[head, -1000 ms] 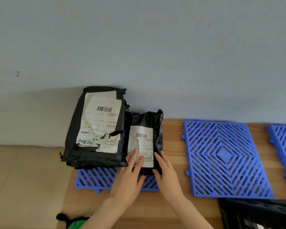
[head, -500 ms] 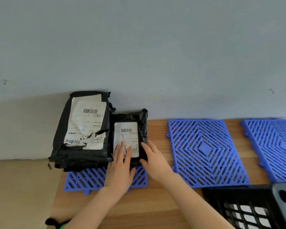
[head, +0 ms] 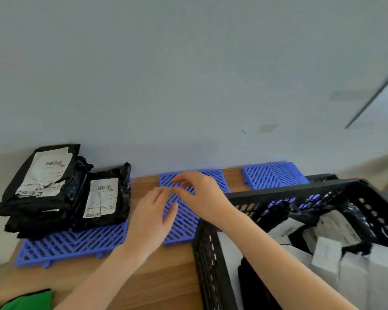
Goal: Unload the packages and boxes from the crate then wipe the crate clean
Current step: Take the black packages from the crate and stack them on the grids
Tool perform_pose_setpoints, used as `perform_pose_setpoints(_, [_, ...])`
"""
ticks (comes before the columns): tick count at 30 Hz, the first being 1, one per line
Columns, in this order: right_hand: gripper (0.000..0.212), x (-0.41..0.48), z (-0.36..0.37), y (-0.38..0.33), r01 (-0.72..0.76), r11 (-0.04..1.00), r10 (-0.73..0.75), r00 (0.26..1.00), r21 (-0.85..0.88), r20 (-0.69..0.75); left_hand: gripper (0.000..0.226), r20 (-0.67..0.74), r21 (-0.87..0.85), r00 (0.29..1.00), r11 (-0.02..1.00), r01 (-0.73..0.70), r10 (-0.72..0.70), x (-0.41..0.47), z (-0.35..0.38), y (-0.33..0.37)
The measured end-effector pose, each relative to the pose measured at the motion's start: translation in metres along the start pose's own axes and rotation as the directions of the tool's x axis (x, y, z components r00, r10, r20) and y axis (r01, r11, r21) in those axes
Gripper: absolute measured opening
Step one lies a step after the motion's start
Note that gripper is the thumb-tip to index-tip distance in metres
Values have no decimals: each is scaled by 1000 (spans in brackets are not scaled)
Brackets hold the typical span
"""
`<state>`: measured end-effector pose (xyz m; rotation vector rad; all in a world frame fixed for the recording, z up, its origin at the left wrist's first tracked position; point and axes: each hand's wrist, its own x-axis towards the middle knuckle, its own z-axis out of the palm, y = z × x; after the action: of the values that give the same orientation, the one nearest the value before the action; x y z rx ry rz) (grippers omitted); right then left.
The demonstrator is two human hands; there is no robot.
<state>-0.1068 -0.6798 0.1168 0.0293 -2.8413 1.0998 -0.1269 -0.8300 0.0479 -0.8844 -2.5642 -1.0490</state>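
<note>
Black crate (head: 211, 253) held labelled packages (head: 323, 249). Left of crate: left hand (head: 150, 222) and right hand (head: 202, 198) empty, fingers loose, above blue grid mat (head: 184, 229). Farther left: unloaded black parcels (head: 105, 198). Unloading judged part-done; next move calls for reaching into the crate.

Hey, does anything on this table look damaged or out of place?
Yes. The large package at far left has a torn, peeling label, and the small package beside it has a ripped one. The large one's stack juts past the left edge of the mat. Nothing looks spilled.
</note>
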Motion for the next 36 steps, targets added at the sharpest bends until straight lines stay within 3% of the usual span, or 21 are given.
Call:
perform_pose_setpoints(5, [24, -74, -60, 57, -42, 999, 40, 994, -9, -104, 40, -83, -57, 992, 994, -95, 91, 1, 23, 82])
perform_pose_setpoints(8, [25, -112, -77, 93, -104, 993, 97, 986, -47, -136, 36, -60, -56, 993, 993, -103, 100, -7, 42, 121])
perform_pose_setpoints(11, [29, -143, -85, 125, -161, 973, 166, 986, -168, 14, 41, 166, 22, 981, 994, -104, 99, -15, 63, 146])
perform_pose_setpoints(15, [57, -175, -93, 154, -187, 942, 254, 940, -278, 228, 58, 516, 158, 852, 967, -199, 91, -23, 84, 158])
perform_pose_setpoints(20, [113, -208, -98, 169, -217, 947, 313, 798, -237, 516, 71, 652, 173, 750, 942, -288, 110, -31, 100, 164])
perform_pose_setpoints(23, [125, -217, -97, 171, -182, 952, 298, 726, -245, 620, 73, 667, 144, 734, 944, -296, 128, -35, 106, 167])
perform_pose_setpoints(29, [107, -222, -88, 173, -137, 960, 246, 829, -244, 502, 71, 638, 121, 759, 957, -265, 129, -38, 100, 167])
perform_pose_setpoints(36, [75, -211, -108, 163, -184, 979, 196, 966, -83, 168, 55, 480, 102, 866, 971, -216, 142, -38, 76, 161])
